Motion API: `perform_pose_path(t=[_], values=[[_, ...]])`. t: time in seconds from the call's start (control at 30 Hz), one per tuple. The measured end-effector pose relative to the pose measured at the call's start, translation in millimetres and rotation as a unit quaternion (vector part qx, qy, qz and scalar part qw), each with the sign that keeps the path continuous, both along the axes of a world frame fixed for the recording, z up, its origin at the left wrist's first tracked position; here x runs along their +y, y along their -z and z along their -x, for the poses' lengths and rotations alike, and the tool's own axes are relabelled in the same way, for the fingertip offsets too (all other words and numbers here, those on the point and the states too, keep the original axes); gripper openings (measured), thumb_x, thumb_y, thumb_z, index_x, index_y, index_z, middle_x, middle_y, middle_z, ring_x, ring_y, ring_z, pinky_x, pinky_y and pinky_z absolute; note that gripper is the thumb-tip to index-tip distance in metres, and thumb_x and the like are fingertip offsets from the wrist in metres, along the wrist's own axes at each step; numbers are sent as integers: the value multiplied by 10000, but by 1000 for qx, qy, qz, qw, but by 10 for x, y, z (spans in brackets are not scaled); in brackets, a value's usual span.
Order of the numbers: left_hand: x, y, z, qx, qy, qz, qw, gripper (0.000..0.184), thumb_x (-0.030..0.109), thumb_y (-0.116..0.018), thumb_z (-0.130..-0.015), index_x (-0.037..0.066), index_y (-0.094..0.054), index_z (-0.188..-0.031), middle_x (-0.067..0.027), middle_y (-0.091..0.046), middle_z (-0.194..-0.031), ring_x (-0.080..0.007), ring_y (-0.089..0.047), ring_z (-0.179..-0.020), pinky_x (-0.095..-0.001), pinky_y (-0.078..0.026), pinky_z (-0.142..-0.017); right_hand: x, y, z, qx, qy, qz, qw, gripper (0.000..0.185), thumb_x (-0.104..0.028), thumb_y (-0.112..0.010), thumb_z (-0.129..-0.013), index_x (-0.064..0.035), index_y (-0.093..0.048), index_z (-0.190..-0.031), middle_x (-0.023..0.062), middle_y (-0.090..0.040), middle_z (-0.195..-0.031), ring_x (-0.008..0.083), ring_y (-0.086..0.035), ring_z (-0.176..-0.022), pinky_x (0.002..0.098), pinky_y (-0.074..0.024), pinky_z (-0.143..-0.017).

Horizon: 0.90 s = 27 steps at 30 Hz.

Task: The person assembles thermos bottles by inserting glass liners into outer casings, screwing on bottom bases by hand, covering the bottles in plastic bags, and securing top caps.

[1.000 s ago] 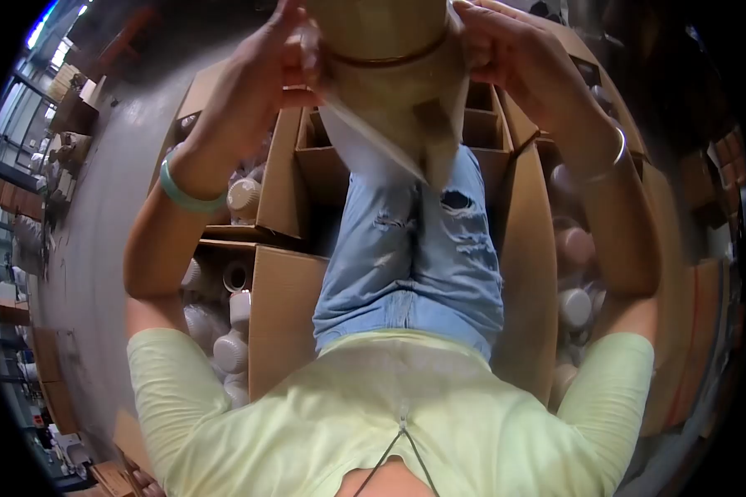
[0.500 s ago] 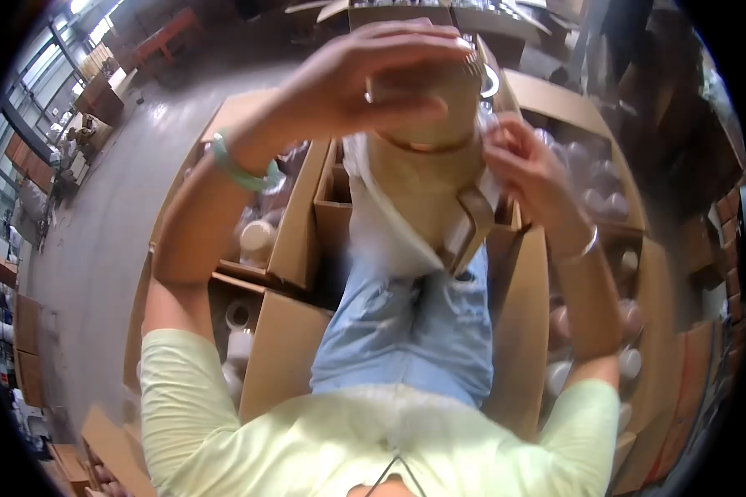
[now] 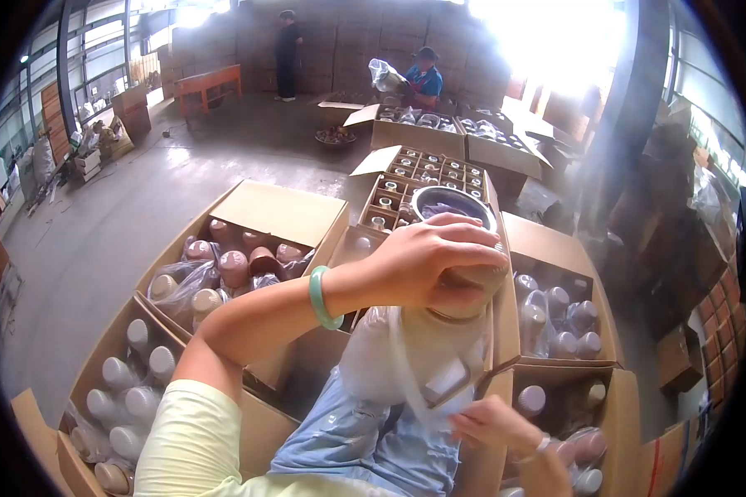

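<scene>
A large beige jug (image 3: 458,315) with a pale wrapping (image 3: 373,364) around its body leans over my thighs. My left hand (image 3: 452,261) comes across from the left, its fingers curled over the upper end of the jug. Along the wrapping, a pale translucent strip (image 3: 404,373) runs down toward my right hand (image 3: 497,427). That hand is low at the right of the jug, fingers pinched at the strip's lower end. Just past my left hand is a round metal-rimmed opening (image 3: 453,207); whether it belongs to the jug I cannot tell.
Open cartons of capped bottles, some bagged, stand at left (image 3: 133,389) and right (image 3: 559,323). A divided carton (image 3: 439,170) stands ahead. Farther off, a person in blue (image 3: 425,79) holds a bagged item, another person (image 3: 287,58) stands, and there is an orange table (image 3: 210,83).
The view has tilted up, showing more of the hall. My left hand has closed over the jug's upper end. My right hand has moved from its upper side down to the strip.
</scene>
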State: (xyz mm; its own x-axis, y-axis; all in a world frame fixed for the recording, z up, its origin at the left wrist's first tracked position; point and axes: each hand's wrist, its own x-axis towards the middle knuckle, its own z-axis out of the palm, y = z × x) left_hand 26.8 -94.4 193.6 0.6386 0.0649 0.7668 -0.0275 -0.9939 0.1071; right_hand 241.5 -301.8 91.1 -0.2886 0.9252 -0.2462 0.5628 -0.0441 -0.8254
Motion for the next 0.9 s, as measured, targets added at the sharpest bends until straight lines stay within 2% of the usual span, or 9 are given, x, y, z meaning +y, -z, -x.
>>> perform_pose_path(t=[0.1, 0.2, 0.23, 0.3, 0.43, 0.5, 0.6, 0.8, 0.9], values=[[127, 35, -96, 5, -9, 35, 999, 466, 258, -785, -782, 196, -689, -1233, -55, -632, -1320, -269, -570, -1249, -423, -454, -1056, -312, -447, -843, 500, -19, -149, 853, 272, -317, -556, -1010, -67, -631, -1087, 44, -657, -1002, 90, -586, -818, 270, -491, -672], [209, 52, -166, 1, -22, 15, 1000, 481, 266, -799, -780, 182, -685, -1239, -62, -649, -1294, -268, -598, -1215, -429, -455, -1058, -86, -1051, -612, 514, 192, -511, 662, 601, -379, -421, -1064, -71, -247, -1550, 144, -471, -1452, 171, -581, -1009, 269, -501, -748], [263, 105, -211, -13, -25, -7, 1000, 488, 273, -803, -780, 173, -682, -1243, -65, -656, -1282, -269, -608, -1202, -431, -455, -1058, -74, -940, -596, 491, 176, -485, 702, 615, -411, -429, -1055, -65, -272, -1539, 134, -363, -1562, 173, -509, -1235, 256, -484, -910], [292, 117, -239, -5, -29, -10, 1000, 504, 235, -794, -787, 154, -666, -1267, -76, -650, -1288, -271, -607, -1203, -432, -457, -1062, 77, -12, -591, 448, 279, -454, 718, 655, -349, -568, -956, -30, -334, -1478, 173, -423, -1470, 239, -516, -1228, 339, -461, -979], [435, 186, -336, 17, 1, -15, 1000, 514, 231, -785, -783, 161, -660, -1276, -81, -617, -1327, -295, -562, -1244, -450, -450, -1073, 152, 792, 48, 246, 299, -200, 900, 613, -106, -773, -771, -3, -516, -1318, 132, -571, -1265, 258, -556, -1167, 400, -438, -1007], [447, 223, -435, 10, 53, 7, 998, 505, 246, -792, -779, 167, -672, -1263, -87, -605, -1337, -318, -544, -1256, -460, -447, -1071, 307, 959, -21, -72, 207, -28, 975, 961, -611, -685, -835, -161, -253, -1565, 148, -313, -1592, 258, -242, -1497, 452, -151, -1230], [256, 193, -470, 26, 122, 59, 990, 489, 232, -805, -768, 150, -702, -1238, -120, -554, -1242, -321, -514, -1217, -442, -446, -1027, 430, 760, 347, 384, 319, -293, 816, 467, -7, -718, -817, 35, -567, -1257, 99, -638, -1147, 179, -594, -1059, 300, -485, -901], [109, 178, -979, -17, 265, 133, 955, 361, 209, -812, -750, 141, -763, -1101, -90, -467, -1061, -280, -465, -1048, -451, -408, -992, 325, 1134, -483, 215, 418, -258, 844, 393, -46, -716, -824, 34, -593, -1188, 105, -646, -1088, 188, -607, -1013, 317, -489, -866], [-11, 374, -1666, -58, 433, 135, 889, 712, 396, -821, -791, 187, -537, -1409, -246, -439, -1402, -433, -424, -1300, -570, -283, -1100, 97, 1133, -993, 195, 465, -237, 831, 393, -43, -715, -818, 35, -595, -1184, 105, -646, -1083, 191, -606, -1009, 318, -489, -864]])
